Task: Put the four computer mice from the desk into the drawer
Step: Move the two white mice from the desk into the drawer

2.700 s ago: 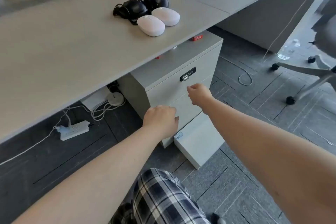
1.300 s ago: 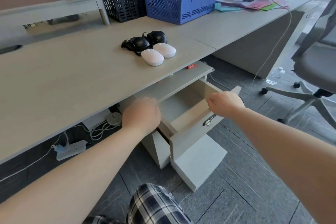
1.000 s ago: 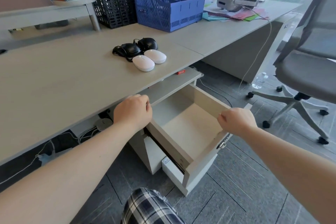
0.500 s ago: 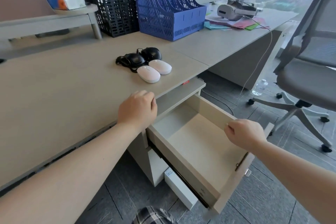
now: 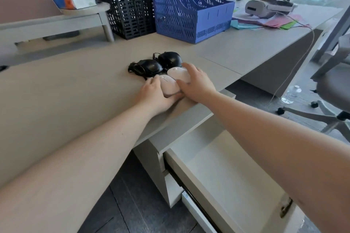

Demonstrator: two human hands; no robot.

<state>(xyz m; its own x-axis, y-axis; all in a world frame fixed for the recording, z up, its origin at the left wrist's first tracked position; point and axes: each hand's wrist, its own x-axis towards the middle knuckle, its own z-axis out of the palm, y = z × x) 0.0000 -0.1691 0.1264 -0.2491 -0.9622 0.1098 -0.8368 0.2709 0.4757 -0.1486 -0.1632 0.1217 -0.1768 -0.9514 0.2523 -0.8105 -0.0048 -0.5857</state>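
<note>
Two white mice and two black corded mice lie together on the beige desk [image 5: 75,91]. My left hand [image 5: 155,94] wraps the near white mouse [image 5: 169,85] from the left. My right hand [image 5: 197,83] closes over the far white mouse [image 5: 178,73] from the right. Just behind them sit the left black mouse [image 5: 150,66] and the right black mouse [image 5: 169,59], untouched. Below the desk edge the drawer [image 5: 217,161] stands pulled out, its pale inside bare; my right forearm crosses over it.
A blue file rack [image 5: 189,5] and a black mesh rack [image 5: 130,2] stand behind the mice. A white headset [image 5: 265,6] lies on coloured papers at the far right. An office chair [image 5: 333,89] and a water bottle [image 5: 291,93] are on the floor to the right.
Both hands left the drawer and rose to the desk. The left now grips the near white mouse, the right the far white one. The drawer stays pulled out.
</note>
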